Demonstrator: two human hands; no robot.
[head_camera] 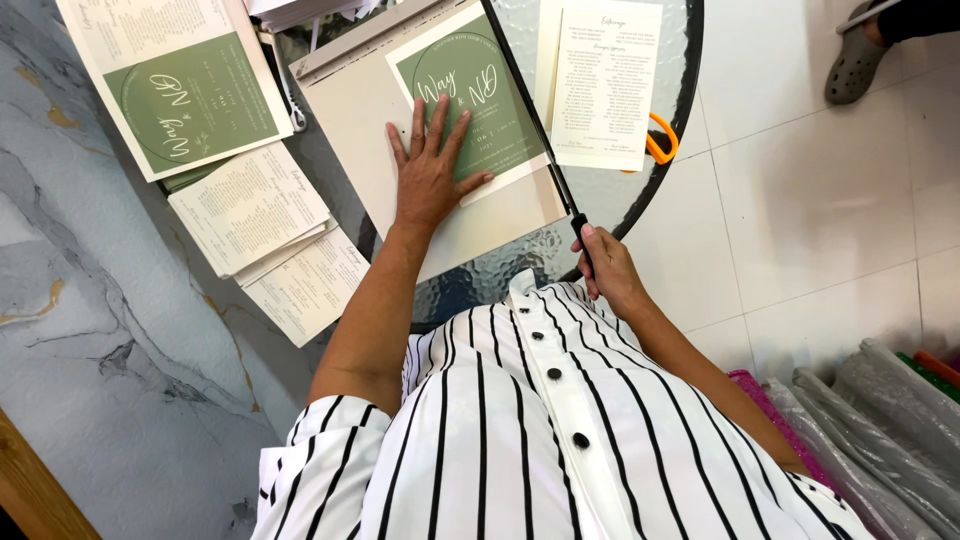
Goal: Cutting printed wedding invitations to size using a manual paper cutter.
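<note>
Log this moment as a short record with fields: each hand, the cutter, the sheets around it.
left hand: flat, fingers spread, pressing the green printed card onto the cutter base
right hand: closed on the blade handle
cutter blade: lowered along the card's right edge
text sheet: right of the blade, over orange scissors
card stacks: left, on marble-look surface

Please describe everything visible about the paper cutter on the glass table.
The paper cutter has a flat beige board with a raised strip at its far edge and a long black blade arm along its right side. It lies tilted on the glass table. The left hand presses a green card onto it; the right hand holds the arm's handle.
</note>
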